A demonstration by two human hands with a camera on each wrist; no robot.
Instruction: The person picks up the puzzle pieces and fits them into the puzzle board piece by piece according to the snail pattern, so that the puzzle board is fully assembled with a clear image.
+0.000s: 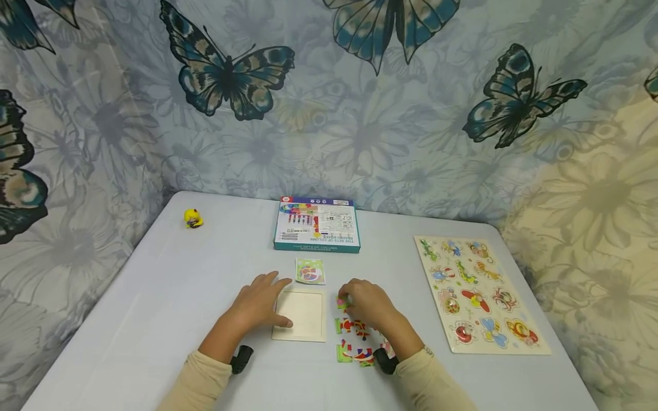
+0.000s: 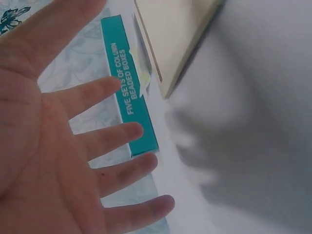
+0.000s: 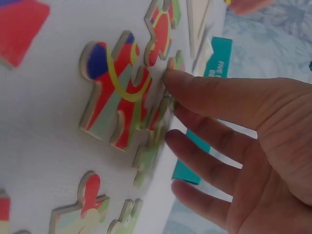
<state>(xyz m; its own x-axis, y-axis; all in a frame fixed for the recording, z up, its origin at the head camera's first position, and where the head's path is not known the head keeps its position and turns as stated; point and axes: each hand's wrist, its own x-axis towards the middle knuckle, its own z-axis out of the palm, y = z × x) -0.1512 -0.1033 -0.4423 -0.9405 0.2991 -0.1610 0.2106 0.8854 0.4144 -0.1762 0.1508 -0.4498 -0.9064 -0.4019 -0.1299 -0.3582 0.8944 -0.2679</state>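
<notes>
Desk (image 1: 154, 319), beneath the left grip (image 1: 259, 302), fingers spread and empty, and the right grip (image 1: 371, 305). Animal-picture board (image 1: 490, 285), right of the right grip. Teal-edged box (image 1: 316, 225), beyond both grips. Wooden tray (image 1: 303, 317), between the grips, overlapped by the left. Picture card (image 1: 310, 271), just right of the left grip's fingertips. Puzzle pieces (image 1: 347, 326), on the near side of the right grip, which pinches a pink-and-green piece (image 1: 341, 304).

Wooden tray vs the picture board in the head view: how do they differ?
Size: the wooden tray is clearly smaller than the picture board.
Look: the wooden tray is plain and pale inside a rim; the picture board carries rows of colorful cartoons.
Place: the left hand overlaps the wooden tray's left edge; the picture board lies apart, beyond the right hand.
Shared: both lie on the white table.
</notes>
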